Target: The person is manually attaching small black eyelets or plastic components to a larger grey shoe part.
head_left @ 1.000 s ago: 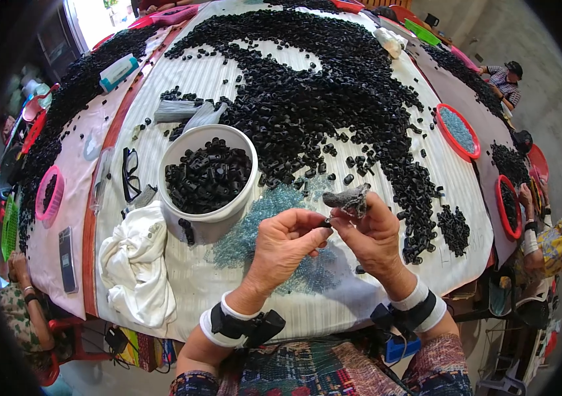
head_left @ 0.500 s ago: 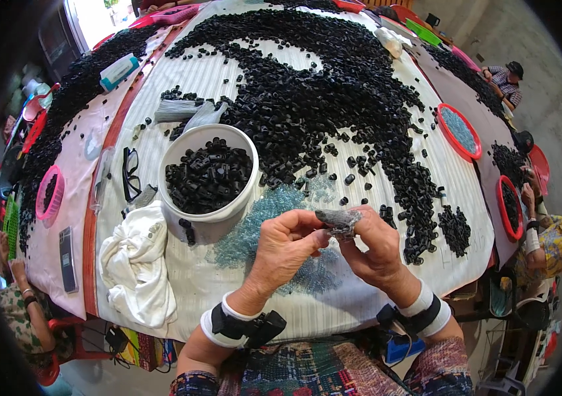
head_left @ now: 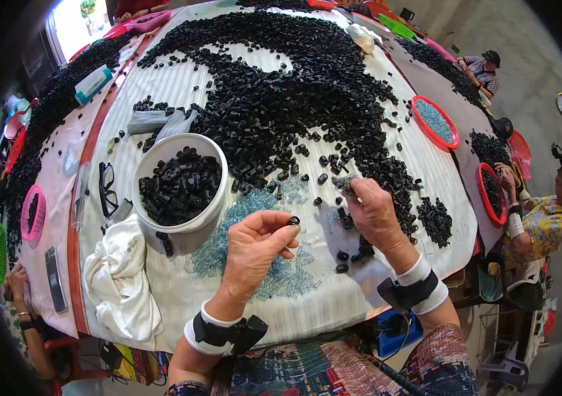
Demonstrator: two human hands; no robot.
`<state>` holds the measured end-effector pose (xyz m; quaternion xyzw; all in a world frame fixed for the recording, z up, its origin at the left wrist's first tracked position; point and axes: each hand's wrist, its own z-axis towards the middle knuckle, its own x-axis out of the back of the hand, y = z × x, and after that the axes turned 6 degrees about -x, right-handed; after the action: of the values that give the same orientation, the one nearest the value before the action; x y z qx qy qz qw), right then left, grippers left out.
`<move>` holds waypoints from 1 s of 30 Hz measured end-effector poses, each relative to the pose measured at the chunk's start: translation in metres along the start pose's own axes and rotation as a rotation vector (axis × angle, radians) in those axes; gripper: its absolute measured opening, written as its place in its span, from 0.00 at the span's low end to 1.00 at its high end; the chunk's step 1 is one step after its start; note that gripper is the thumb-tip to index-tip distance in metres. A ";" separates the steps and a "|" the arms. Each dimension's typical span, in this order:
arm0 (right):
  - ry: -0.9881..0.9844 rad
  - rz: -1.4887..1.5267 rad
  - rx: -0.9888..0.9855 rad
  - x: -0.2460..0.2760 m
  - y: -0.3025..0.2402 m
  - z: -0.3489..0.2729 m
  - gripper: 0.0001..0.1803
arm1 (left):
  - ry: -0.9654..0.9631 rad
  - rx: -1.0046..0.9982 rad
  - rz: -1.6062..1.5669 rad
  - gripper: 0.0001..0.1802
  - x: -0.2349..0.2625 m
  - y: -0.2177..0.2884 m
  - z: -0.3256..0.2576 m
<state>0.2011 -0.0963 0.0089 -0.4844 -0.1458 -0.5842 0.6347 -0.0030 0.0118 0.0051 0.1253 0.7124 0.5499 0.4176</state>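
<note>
— Pinching anything, that left hand [head_left: 254,247]?
— Yes: a small black ring [head_left: 294,220] sits between its thumb and fingertips, raised over the scatter of pale blue beads [head_left: 274,274].
— And the right hand [head_left: 374,210]?
— Closed around a grey bundle [head_left: 345,183], reaching toward the big heap of black parts [head_left: 281,99] just beyond it.
— What lies to the left?
— A white bucket [head_left: 155,155] full of black pieces, beside the left hand, with a white cloth [head_left: 119,280] below it.

Striped table [head_left: 386,290], heaped black parts [head_left: 281,92], white bucket [head_left: 155,155] (full), white cloth [head_left: 119,277], eyeglasses [head_left: 106,188]
</note>
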 end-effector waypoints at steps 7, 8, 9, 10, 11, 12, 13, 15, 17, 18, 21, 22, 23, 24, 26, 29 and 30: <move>-0.124 -0.061 -0.022 -0.017 -0.009 0.011 0.06 | 0.000 -0.005 0.015 0.09 0.000 0.000 0.000; -0.150 -0.109 -0.110 -0.020 -0.008 0.012 0.06 | 0.000 -0.005 0.011 0.09 0.001 0.000 0.000; -0.154 -0.134 -0.156 -0.023 -0.010 0.013 0.08 | 0.002 -0.004 0.006 0.09 0.001 0.000 0.000; -0.154 -0.131 -0.156 -0.026 -0.010 0.012 0.08 | 0.004 -0.004 0.008 0.09 0.001 0.000 0.000; -0.185 -0.166 -0.129 -0.030 -0.009 0.011 0.08 | 0.003 0.007 0.012 0.09 0.001 0.000 0.001; -0.218 -0.200 -0.103 -0.032 -0.011 0.009 0.09 | 0.004 0.020 0.016 0.09 0.001 0.000 -0.001; -0.213 -0.225 -0.090 -0.035 -0.012 0.008 0.08 | 0.007 0.023 0.018 0.09 0.001 0.000 -0.001; -0.195 -0.221 -0.082 -0.037 -0.016 0.008 0.08 | 0.010 0.010 0.009 0.09 0.000 0.000 0.001; -0.175 -0.215 -0.071 -0.041 -0.018 0.007 0.08 | 0.010 0.012 0.015 0.09 0.000 0.001 0.000; -0.146 -0.199 -0.055 -0.043 -0.018 0.006 0.07 | 0.009 0.010 0.019 0.09 0.000 0.002 0.000; -0.104 -0.163 -0.051 -0.048 -0.019 0.004 0.07 | -0.001 0.009 0.031 0.09 0.000 0.001 0.000; -0.092 -0.151 -0.069 -0.048 -0.019 0.003 0.07 | 0.005 0.005 0.034 0.09 0.000 0.001 -0.001; -0.105 -0.166 -0.067 -0.048 -0.020 0.003 0.08 | -0.006 0.008 0.029 0.09 0.000 0.001 -0.002; -0.101 -0.166 -0.062 -0.049 -0.019 0.003 0.08 | -0.023 0.008 0.022 0.10 -0.001 0.001 -0.001; -0.079 -0.166 -0.002 -0.049 -0.018 0.000 0.08 | -0.023 0.008 0.034 0.10 -0.002 0.000 -0.001; -0.060 0.006 -0.084 -0.041 -0.026 0.001 0.09 | -0.040 0.019 0.026 0.10 0.001 -0.002 0.000; -0.039 0.132 -0.064 -0.033 -0.028 0.004 0.10 | -0.032 0.021 0.024 0.10 0.001 -0.003 0.000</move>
<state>0.1685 -0.0687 -0.0016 -0.5241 -0.1072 -0.5360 0.6530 -0.0034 0.0113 0.0023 0.1471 0.7099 0.5451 0.4210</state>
